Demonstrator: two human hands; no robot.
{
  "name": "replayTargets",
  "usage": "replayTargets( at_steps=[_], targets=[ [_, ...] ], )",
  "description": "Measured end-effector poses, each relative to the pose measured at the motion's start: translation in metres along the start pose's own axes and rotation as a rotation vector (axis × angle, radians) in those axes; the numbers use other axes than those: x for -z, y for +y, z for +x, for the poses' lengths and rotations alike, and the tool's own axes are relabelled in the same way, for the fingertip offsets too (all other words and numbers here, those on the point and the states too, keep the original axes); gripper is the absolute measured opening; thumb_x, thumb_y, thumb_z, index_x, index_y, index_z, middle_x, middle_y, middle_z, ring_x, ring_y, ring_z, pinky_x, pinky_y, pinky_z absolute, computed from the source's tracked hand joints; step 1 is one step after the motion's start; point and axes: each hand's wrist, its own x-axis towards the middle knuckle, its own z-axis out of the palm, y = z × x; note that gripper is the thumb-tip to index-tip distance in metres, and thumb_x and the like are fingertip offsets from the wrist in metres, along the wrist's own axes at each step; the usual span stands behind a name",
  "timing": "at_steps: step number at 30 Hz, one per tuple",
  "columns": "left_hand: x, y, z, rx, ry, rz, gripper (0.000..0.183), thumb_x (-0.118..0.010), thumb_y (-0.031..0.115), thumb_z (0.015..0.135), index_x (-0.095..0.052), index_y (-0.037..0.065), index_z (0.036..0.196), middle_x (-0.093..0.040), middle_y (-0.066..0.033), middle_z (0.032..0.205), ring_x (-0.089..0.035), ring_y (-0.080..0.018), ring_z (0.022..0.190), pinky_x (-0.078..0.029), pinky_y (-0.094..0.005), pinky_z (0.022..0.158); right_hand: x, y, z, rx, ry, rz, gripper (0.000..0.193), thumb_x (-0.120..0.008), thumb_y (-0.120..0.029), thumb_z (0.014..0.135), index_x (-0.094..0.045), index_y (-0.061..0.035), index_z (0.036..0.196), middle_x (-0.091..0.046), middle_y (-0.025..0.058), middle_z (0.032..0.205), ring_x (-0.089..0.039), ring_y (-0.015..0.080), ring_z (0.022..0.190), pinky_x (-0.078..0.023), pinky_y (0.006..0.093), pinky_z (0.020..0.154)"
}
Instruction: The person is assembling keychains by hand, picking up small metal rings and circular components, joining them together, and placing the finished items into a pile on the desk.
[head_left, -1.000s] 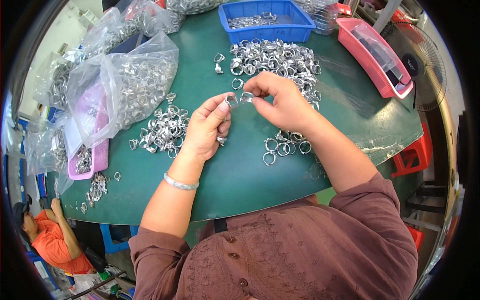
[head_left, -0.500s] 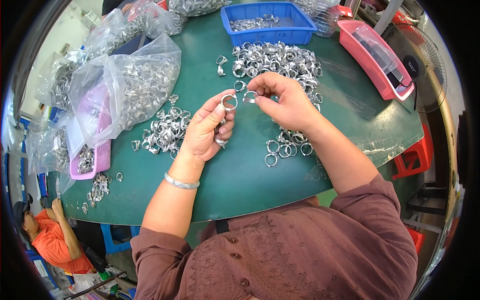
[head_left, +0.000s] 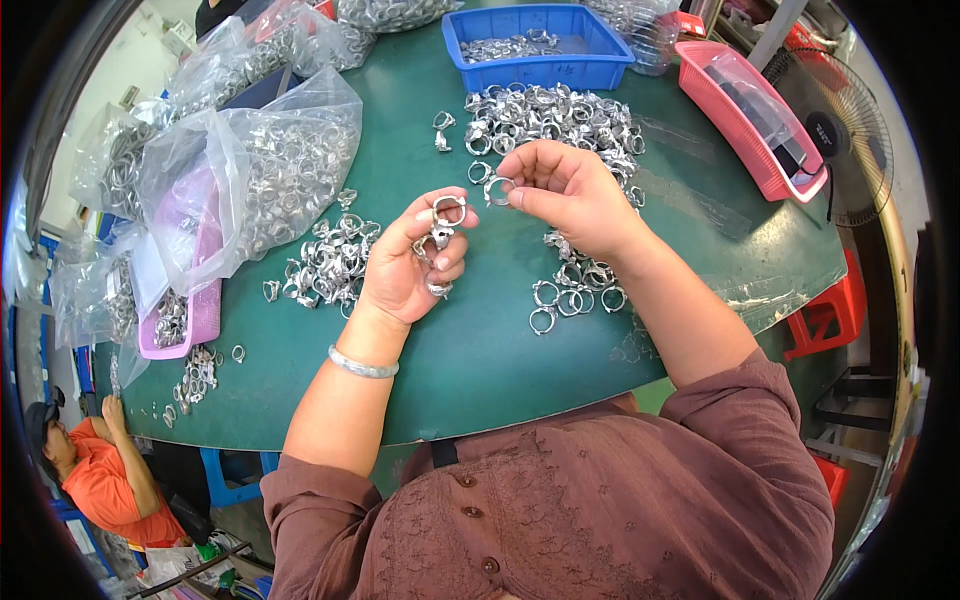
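Hands parted — right hand [head_left: 565, 190] holds ring [head_left: 499, 190] face-up

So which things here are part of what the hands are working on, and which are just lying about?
In use:
- left hand holding a metal clip
- right hand pinching a metal ring
- pile of rings
- small heap of rings

Lying about:
- blue tray
- pink basket
- plastic bags
- fan

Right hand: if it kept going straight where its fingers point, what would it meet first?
Probably the left hand: the right hand holds a ring aimed at the left's clip. Depth is unclear.
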Motion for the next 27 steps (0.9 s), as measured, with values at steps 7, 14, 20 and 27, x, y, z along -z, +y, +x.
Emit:
replayTargets(
  at_steps=[7, 14, 20, 27],
  targets=[
    [-0.003, -0.003, -0.001, 0.046, 0.077, -0.038, 0.022, -0.049, 0.013, 0.083, -0.052, 0.005, 0.103, -0.055, -0.0095, 0.092, -0.041, -0.0092, 0.056, -0.031, -0.0177, 0.041, -0.001, 0.0, 0.0, -0.026, -0.001, 0.117, 0.016, -0.057, 0.001, 0.078, -0.056, 0.0004, 0.094, -0.059, 0.0038, 0.087, -0.057, 0.0107, 0.08, -0.046, 0.0242, 0.075],
    [-0.022, -0.016, -0.001, 0.187, 0.233, 0.248, 0.023, -0.058, 0.01, 0.081, -0.054, 0.007, 0.103, -0.056, -0.0033, 0.076, -0.039, -0.0058, 0.05, -0.027, -0.0169, 0.041, -0.007, 0.009, 0.0, -0.002, -0.026, 0.269, 0.012, -0.057, 0.001, 0.077, -0.057, -0.0008, 0.089, -0.059, 0.0041, 0.086, -0.054, 0.0105, 0.079, -0.043, 0.0246, 0.074],
    [-0.042, -0.028, -0.005, -0.051, 0.324, 0.339, 0.029, -0.069, 0.007, 0.074, -0.059, 0.005, 0.101, -0.055, 0.0024, 0.075, -0.044, -0.0028, 0.055, -0.033, -0.0173, 0.045, -0.018, 0.019, -0.003, -0.098, -0.038, 0.492, 0.014, -0.062, -0.003, 0.078, -0.06, -0.0021, 0.091, -0.06, 0.004, 0.089, -0.055, 0.0112, 0.082, -0.043, 0.0259, 0.077],
    [-0.046, -0.028, -0.005, -0.523, 0.314, 0.948, 0.021, -0.068, 0.004, 0.075, -0.06, 0.001, 0.095, -0.057, 0.0012, 0.078, -0.049, -0.0044, 0.069, -0.041, -0.0177, 0.061, -0.013, 0.023, 0.0, -0.051, -0.133, 0.445, 0.009, -0.061, -0.004, 0.079, -0.06, -0.0029, 0.088, -0.056, 0.0084, 0.103, -0.056, 0.0175, 0.09, -0.046, 0.032, 0.081]
  ],
)
